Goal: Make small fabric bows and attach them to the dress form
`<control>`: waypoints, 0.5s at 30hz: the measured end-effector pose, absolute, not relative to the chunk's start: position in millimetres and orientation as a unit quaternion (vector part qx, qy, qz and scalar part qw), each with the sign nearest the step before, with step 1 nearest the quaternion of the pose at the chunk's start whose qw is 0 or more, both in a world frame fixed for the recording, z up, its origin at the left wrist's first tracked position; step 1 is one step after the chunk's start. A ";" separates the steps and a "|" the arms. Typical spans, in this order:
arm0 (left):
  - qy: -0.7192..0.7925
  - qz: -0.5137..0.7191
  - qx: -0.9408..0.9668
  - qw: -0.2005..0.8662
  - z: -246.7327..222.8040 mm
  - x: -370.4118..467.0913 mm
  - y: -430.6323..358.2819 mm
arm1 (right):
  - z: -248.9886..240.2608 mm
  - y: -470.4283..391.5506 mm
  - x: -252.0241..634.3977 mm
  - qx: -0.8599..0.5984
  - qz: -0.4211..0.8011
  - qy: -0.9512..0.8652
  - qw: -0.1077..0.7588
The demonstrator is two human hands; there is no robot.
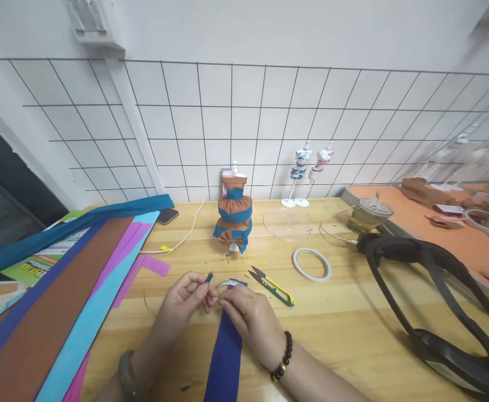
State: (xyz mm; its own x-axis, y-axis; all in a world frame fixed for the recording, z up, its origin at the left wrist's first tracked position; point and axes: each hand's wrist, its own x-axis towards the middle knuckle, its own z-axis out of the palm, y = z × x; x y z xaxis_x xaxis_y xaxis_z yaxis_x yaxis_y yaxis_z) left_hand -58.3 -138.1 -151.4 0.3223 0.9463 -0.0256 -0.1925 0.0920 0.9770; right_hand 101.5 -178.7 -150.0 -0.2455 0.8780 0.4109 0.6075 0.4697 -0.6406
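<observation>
My left hand [186,298] pinches a small blue and brown piece [209,277] between thumb and fingers. Close beside it, my right hand [248,312] has its thumb and index finger pressed together on a thin whitish strip [226,283] that curves up in a loop. Under the hands lies a dark blue paper strip [224,357], running to the front edge of the view. Yellow-green thread snips [274,287] rest just right of my right hand. Behind the hands stands a small dress form [234,215] wrapped in brown and blue ruffled paper with a bow.
Long coloured paper strips [72,285] cover the left side, near a phone [168,216] and a white cable [189,231]. To the right are a tape roll [311,264], a lidded cup [369,216], a black headset-like frame [432,335] and an orange mat [403,223]. Two small dress forms stand behind.
</observation>
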 end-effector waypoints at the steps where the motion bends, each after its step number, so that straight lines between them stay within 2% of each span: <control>1: 0.374 0.445 0.498 0.643 -151.4 -58.6 -137.6 | -149.8 -178.8 101.3 -0.481 0.176 -0.771 0.380; 15: 0.379 0.468 0.496 0.626 -148.5 -62.5 -138.2 | -151.0 -178.3 99.0 -0.505 0.171 -0.747 0.396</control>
State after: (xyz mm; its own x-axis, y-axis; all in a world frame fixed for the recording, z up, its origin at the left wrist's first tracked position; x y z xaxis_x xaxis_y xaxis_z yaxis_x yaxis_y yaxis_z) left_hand -62.5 -138.2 -148.5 0.2745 0.9615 -0.0106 -0.2093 0.0705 0.9753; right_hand 99.0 -178.3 -151.0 -0.1751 0.8907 0.4194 0.6202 0.4307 -0.6557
